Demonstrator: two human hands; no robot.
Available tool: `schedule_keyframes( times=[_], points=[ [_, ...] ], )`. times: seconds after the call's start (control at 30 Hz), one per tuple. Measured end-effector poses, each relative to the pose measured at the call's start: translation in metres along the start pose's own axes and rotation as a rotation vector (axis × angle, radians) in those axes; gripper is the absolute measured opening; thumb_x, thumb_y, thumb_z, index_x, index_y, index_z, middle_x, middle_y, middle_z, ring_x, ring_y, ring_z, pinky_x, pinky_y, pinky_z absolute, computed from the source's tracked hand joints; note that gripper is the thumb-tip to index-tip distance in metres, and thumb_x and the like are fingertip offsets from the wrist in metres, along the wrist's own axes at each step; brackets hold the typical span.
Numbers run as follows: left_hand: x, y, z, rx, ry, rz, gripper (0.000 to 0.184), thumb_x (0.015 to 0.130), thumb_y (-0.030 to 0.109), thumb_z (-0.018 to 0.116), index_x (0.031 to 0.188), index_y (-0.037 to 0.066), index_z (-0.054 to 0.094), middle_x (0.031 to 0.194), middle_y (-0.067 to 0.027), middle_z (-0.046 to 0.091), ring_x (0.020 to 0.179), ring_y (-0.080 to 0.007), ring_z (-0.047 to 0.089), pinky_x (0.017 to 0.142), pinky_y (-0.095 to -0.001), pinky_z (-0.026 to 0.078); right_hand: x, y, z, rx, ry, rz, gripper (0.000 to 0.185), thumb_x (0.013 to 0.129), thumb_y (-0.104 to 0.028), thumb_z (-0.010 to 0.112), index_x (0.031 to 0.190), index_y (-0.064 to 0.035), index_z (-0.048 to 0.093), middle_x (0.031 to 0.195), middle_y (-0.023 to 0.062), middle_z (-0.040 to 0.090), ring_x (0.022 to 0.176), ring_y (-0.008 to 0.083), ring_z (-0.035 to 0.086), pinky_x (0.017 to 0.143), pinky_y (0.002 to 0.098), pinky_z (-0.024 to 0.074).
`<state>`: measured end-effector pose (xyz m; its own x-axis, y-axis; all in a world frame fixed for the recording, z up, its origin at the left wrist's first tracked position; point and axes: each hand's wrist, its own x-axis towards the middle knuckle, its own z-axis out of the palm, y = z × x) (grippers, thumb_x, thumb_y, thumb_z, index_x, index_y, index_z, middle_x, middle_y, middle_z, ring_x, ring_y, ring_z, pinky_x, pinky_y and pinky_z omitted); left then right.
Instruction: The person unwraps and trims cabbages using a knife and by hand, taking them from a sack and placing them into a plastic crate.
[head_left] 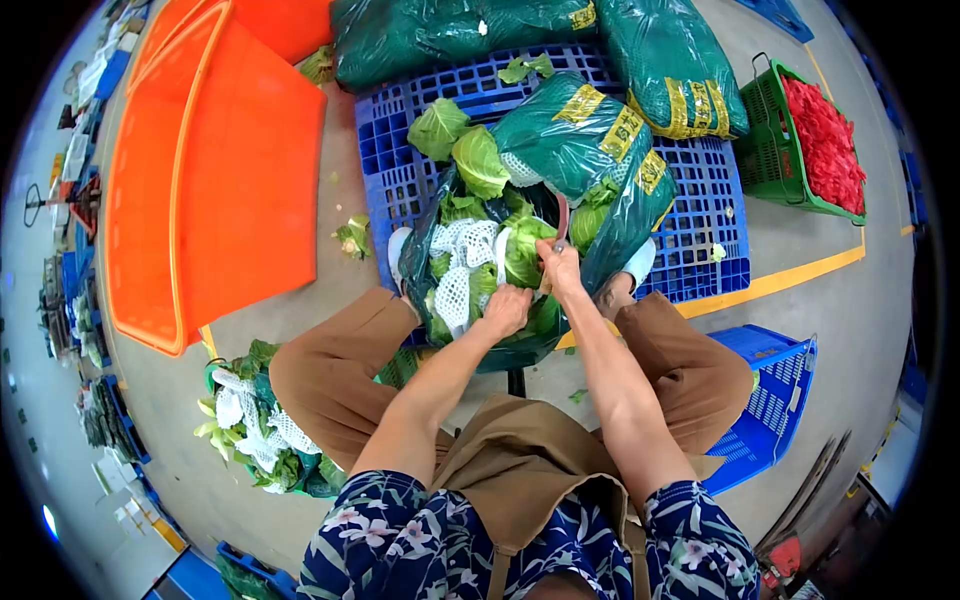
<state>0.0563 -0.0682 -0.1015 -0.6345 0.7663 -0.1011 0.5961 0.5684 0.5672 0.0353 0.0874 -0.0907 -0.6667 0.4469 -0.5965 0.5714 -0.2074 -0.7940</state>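
Observation:
An open dark green plastic bag (pixel 590 262) of leafy vegetable heads lies between my knees. White foam nets (pixel 455 294) wrap some heads. My right hand (pixel 560 268) is closed around a curved, reddish, blade-like tool (pixel 562 214), whose exact kind I cannot make out. Beside it stands a green leafy head (pixel 522 250). Lower and to the left, my left hand (pixel 508 308) has its fingers curled in among the leaves, gripping the leafy head's lower part; its fingertips are hidden. Loose leaves (pixel 480 162) rest at the bag's far edge.
Under the bag is a blue plastic pallet (pixel 700 235), with full green bags (pixel 460 40) behind. Large orange bins (pixel 245 190) stand left. A green crate of red material (pixel 775 150) is far right, a blue crate (pixel 765 400) near right. Netted vegetables (pixel 262 420) sit near my left knee.

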Motion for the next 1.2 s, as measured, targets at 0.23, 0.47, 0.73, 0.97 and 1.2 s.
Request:
schedule_keyframes(
  times=[0.23,0.47,0.73,0.97,1.2],
  points=[
    [0.003,-0.074,0.007,-0.295,-0.008,-0.805,0.029,0.082,0.021,0.053,0.101,0.003,0.065,0.097,-0.0148,0.068,0.086,-0.0336,0.065,0.075,-0.0441,0.052,0.008,0.021,-0.002,-0.214,0.035,0.016,0.048,0.084,-0.020,0.066,0.122,0.0066,0.051,0.113,0.0159,0.060,0.092,0.0263,0.060,0.083,0.0361,0.0438],
    [0.069,-0.086,-0.017,-0.807,-0.053,-1.226,0.053,0.079,0.046,0.060,0.090,-0.005,0.065,0.083,-0.0221,0.066,0.078,-0.0292,0.065,0.073,-0.0406,0.050,0.041,0.034,-0.026,0.009,-0.022,0.325,0.035,0.086,-0.026,0.064,0.110,-0.0005,0.060,0.076,0.0068,0.059,0.060,0.0162,0.052,0.056,0.0335,0.0405],
    [0.120,0.013,-0.041,-0.132,0.114,-0.304,0.015,0.079,0.014,0.058,0.089,0.006,0.065,0.089,-0.0126,0.062,0.091,-0.0287,0.059,0.082,-0.0409,0.043,0.012,0.037,0.016,0.569,0.043,0.085,0.023,0.088,-0.016,0.059,0.108,-0.0042,0.062,0.095,0.0002,0.062,0.080,0.0083,0.056,0.069,0.0236,0.0454],
    [0.098,-0.070,-0.047,0.149,0.211,-0.160,0.036,0.088,0.024,0.051,0.119,0.005,0.052,0.122,-0.0127,0.051,0.116,-0.0270,0.049,0.098,-0.0417,0.035,0.010,0.031,0.054,0.149,0.111,-0.077,0.045,0.082,-0.016,0.064,0.124,-0.0064,0.051,0.116,0.0136,0.050,0.101,0.0219,0.051,0.086,0.0347,0.0426],
    [0.050,-0.141,-0.057,-0.228,-0.012,-0.473,0.046,0.093,0.040,0.043,0.134,0.019,0.043,0.138,-0.0128,0.043,0.129,-0.0306,0.039,0.099,-0.0596,0.029,0.005,0.045,0.045,0.222,0.155,0.028,0.021,0.080,-0.002,0.062,0.099,-0.0044,0.054,0.072,0.0072,0.057,0.042,0.0148,0.049,0.039,0.0300,0.0402]
  ],
)
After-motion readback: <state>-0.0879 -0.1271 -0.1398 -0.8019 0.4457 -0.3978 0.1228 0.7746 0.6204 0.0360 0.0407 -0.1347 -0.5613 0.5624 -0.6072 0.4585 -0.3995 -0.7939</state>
